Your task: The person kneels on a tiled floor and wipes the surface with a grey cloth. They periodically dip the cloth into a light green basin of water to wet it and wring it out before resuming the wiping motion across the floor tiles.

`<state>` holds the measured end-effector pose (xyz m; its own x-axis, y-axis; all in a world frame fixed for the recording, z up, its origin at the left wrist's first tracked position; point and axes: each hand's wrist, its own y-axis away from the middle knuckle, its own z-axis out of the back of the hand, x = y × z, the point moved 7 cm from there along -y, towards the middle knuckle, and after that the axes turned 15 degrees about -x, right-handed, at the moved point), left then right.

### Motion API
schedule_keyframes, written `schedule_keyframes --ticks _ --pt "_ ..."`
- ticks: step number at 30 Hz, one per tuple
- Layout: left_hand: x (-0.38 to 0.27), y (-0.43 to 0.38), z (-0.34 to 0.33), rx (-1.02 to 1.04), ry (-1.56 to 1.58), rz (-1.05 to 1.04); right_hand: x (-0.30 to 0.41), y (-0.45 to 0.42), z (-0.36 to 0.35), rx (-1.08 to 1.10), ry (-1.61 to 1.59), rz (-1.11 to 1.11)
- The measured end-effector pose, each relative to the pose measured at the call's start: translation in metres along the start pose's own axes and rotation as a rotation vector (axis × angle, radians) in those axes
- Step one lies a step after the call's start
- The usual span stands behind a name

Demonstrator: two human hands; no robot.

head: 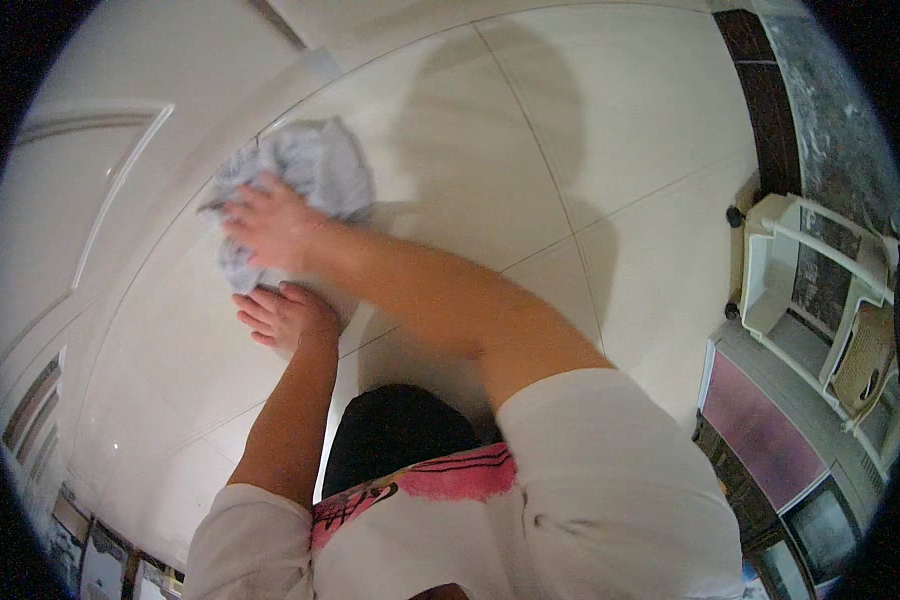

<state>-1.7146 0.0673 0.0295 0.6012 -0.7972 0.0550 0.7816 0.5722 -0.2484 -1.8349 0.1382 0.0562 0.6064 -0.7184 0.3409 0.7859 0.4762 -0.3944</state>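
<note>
A crumpled grey cloth (330,169) lies on the pale tiled floor (652,135), close to the foot of the white panelled surface. My right hand (274,225) rests across it, palm down and slightly blurred. Its fingers are spread over the fabric rather than closed around it. Just below, my left hand (285,315) leans on the bare floor with its fingers a little apart. Its fingertips are close to the cloth's lower edge, and it holds nothing.
The white panelled surface (82,187) runs along the left. At right stands a cream wheeled rack (765,262), beside a grey cabinet with a pink panel (757,427). A dark strip (769,105) borders the floor. My dark-clothed knee (397,427) is below my arms.
</note>
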Motion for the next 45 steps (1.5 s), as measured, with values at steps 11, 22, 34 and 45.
schedule_keyframes --ticks 11,22,34,45 --pt "-0.008 0.002 0.009 -0.06 -0.071 -0.034 -0.341 0.326 0.283 -0.175 0.725 -1.276" --pt "-0.005 0.007 -0.001 -0.121 -0.011 -0.058 0.008 0.234 0.109 0.185 0.073 -0.342" --pt "-0.001 0.007 -0.004 -0.183 -0.017 -0.084 -0.297 0.333 0.271 -0.19 0.809 -1.222" --pt "-0.003 0.006 -0.002 -0.146 0.0 -0.07 -0.257 0.334 0.266 -0.188 0.727 -1.118"
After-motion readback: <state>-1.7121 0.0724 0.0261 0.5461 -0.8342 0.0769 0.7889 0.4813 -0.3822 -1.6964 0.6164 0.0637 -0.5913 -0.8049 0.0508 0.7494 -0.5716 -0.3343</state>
